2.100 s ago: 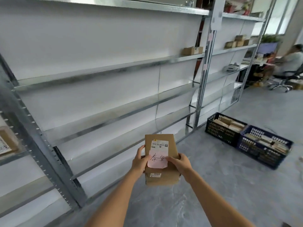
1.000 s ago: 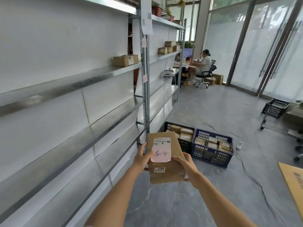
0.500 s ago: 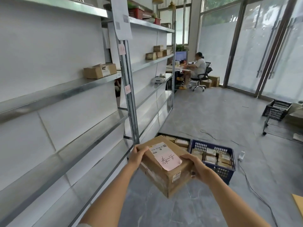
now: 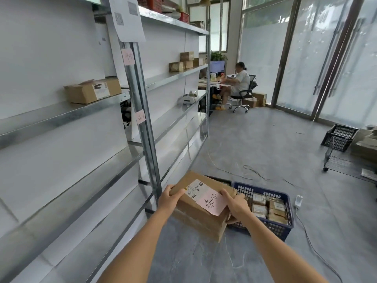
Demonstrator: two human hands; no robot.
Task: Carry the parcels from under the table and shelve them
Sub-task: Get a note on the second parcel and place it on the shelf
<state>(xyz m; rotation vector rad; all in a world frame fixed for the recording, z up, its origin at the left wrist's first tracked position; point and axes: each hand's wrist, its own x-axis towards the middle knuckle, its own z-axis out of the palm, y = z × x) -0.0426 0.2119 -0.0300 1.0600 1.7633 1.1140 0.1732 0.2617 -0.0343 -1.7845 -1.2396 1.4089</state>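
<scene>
While you carry it at waist level in front of you, item 1, cardboard parcel (image 4: 201,209), sits tilted w/ its labelled top toward you, prob. so you can read the pink handwritten note (image 4: 212,202) and the printed shipping label (image 4: 193,187) beside it. Left hand (image 4: 169,198) is wrapped over the near-left corner, thumb on top; right hand (image 4: 234,206) clamps the right end, fingers under; both closed on the box, a two-sided hold that suits its width and keeps it from slipping. Parcel is off the floor, not touching any shelf. Item 2, blue crate (image 4: 283,229), on floor just behind/right of the parcel, packed w/ small boxes; a black crate is partly hidden behind the parcel. Item 3, metal shelving (image 4: 67,117) on your left, mostly bare; one open-flapped carton (image 4: 91,91) on the upper shelf, more small boxes (image 4: 184,62) in the next bay. Pink tags (image 4: 127,56) on the upright (image 4: 142,119) likely mark sections, so the note prob. decides the shelf. Far end: seated person (image 4: 237,82) at a desk. Cable (image 4: 255,172) on floor ahead: trip risk, judged.
</scene>
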